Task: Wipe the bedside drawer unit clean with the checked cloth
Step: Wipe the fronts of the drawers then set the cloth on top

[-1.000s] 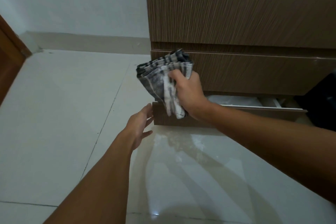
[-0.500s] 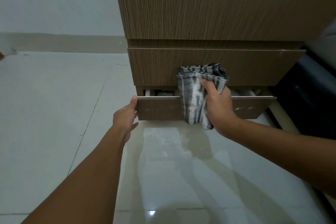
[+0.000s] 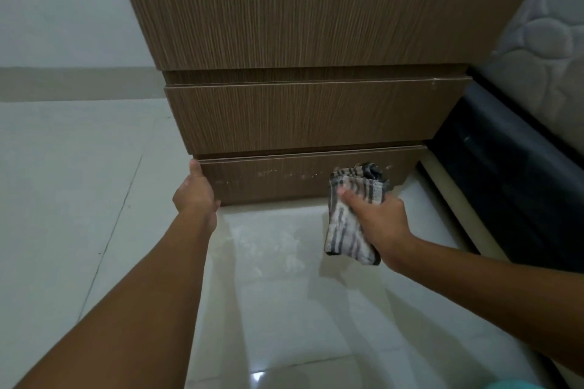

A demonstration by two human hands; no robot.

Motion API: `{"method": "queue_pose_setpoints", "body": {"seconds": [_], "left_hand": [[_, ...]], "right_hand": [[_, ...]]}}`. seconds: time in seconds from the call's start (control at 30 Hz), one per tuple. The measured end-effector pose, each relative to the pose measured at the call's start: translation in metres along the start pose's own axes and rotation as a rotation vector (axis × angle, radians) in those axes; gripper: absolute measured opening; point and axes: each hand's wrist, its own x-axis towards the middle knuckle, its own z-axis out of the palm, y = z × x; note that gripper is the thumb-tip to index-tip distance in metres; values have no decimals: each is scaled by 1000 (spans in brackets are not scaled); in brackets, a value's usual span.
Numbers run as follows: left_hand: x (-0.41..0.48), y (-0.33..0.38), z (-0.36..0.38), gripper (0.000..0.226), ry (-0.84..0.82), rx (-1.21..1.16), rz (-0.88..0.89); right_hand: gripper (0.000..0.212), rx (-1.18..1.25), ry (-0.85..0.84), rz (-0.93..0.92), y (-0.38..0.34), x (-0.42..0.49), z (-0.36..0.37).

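**Cloth meeting the bottom drawer front**

A pale wall (image 3: pixel 63 3) and its skirting strip (image 3: pixel 79 84) are running along the far left, above a glossy tiled floor (image 3: pixel 94 199) that is reflecting light.

The left hand (image 3: pixel 196 196) is resting against the left end of the bottom drawer front (image 3: pixel 284 181), back of the hand toward the camera, one finger pointing up along the corner. Whether the other fingers are curling round the edge cannot be told.

The bedside drawer unit (image 3: pixel 300 25) is standing in the middle, wood-grained brown, with three fronts stacked one over another. The bottom one is lying almost flush under the one above and is carrying pale specks across its face.

Toward the right, the right hand (image 3: pixel 379 218) is gripping the folded checked cloth (image 3: pixel 347 230), thumb and fingers curled round its bunched layers. The cloth's upper folds are touching the right part of the bottom drawer front, while its lower end is hanging loose just above the floor.

At the far right, a quilted mattress (image 3: pixel 543 31) is lying on a dark bed base (image 3: pixel 512 193), just beside the unit.
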Motion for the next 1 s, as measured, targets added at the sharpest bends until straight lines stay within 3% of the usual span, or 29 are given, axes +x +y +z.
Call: {"method": "queue_pose_setpoints", "body": {"seconds": [0.13,0.3,0.43,0.67,0.83,1.0], "left_hand": [[1,0,3,55,-7,12,5],[3,0,6,52,-29,64,35],[8,2,7,51,-35,101,41],[29,14,-9,56,-139,270,5],[38,20,-15,53,-216,332,-41],[37,21,-18,52,-224,358,-32]], "right_hand": [[32,2,111,30,15,8,-14],[34,93,386,-33,27,30,-33],[49,143,535,3,31,61,-50],[52,223,459,13,27,105,-46],[54,315,583,-1,27,124,-16],[59,289,595,-34,24,127,10]]}}
